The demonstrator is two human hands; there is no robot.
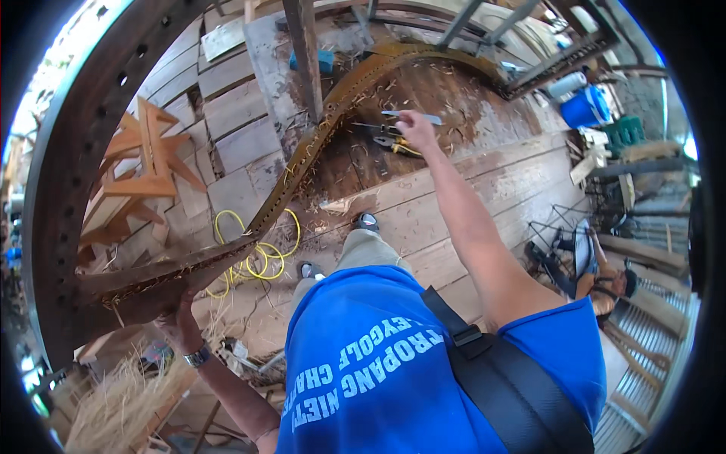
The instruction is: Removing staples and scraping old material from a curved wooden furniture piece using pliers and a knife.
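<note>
A large curved brown frame (304, 155) with a row of small holes along its edge sweeps from the lower left to the far side. Loose straw-like strips cling to it. My left hand (180, 324), a watch on its wrist, grips the frame's near lower left part from beneath; its fingers are partly hidden. Out ahead, my right hand (417, 130) has curled fingers beside a pale flat blade (431, 119). What those fingers hold, if anything, I cannot make out. Pliers with yellow and black handles (402, 147) lie just below that hand, near a thin metal rod (367, 125).
A yellow hose (266, 261) lies coiled near my feet. Orange-brown wooden pieces (151, 155) stand at left, a dark post (305, 64) rises beyond the frame. A blue bucket (586, 107) is at far right; a person (597, 276) sits at right. Straw (125, 408) heaps near left.
</note>
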